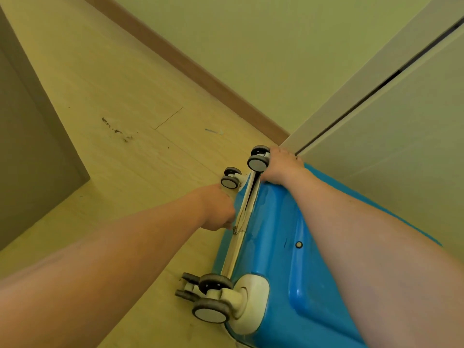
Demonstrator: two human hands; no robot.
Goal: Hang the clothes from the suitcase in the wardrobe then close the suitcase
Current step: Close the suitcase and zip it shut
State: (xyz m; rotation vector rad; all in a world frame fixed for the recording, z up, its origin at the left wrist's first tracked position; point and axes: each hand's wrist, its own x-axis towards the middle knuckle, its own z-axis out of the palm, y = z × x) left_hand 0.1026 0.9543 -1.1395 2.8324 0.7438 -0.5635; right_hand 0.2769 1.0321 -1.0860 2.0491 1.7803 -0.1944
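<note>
Head view: both hands grip the suitcase [273,247]; left hand [217,208] pinches the zipper seam [247,204], right hand [281,168] clasps the far corner against the wardrobe [376,116]; open floor [113,159] lies left.

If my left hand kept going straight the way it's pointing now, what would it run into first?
The left hand already sits against the zipper seam of the blue suitcase, so it would likely press straight into that edge, just short of the far wheels. Depth is hard to judge.

One glossy blue hard-shell suitcase [281,247], four cream caster wheel units at frame centre and bottom, two bare hands, two pale wardrobe doors upper right
</note>
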